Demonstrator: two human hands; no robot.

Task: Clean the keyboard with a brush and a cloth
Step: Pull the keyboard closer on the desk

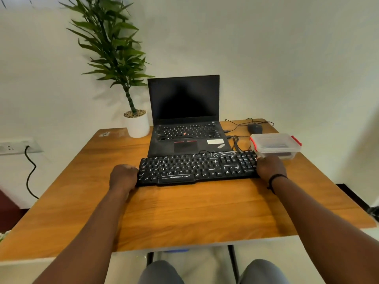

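A black keyboard (196, 168) streaked with white marks lies across the middle of the wooden table (184, 212). My left hand (123, 177) grips its left end with curled fingers. At the keyboard's right end, my right hand (269, 168) holds the edge; a black band circles that wrist. A clear plastic box with red clips (275, 145) stands just behind my right hand, with dark contents I cannot make out. No brush or cloth shows in the open.
An open black laptop (184, 124) sits right behind the keyboard. A potted plant (136, 124) stands to its left, a black mouse (255, 128) with cables to its right. A wall socket with a black cord (30, 173) is at far left.
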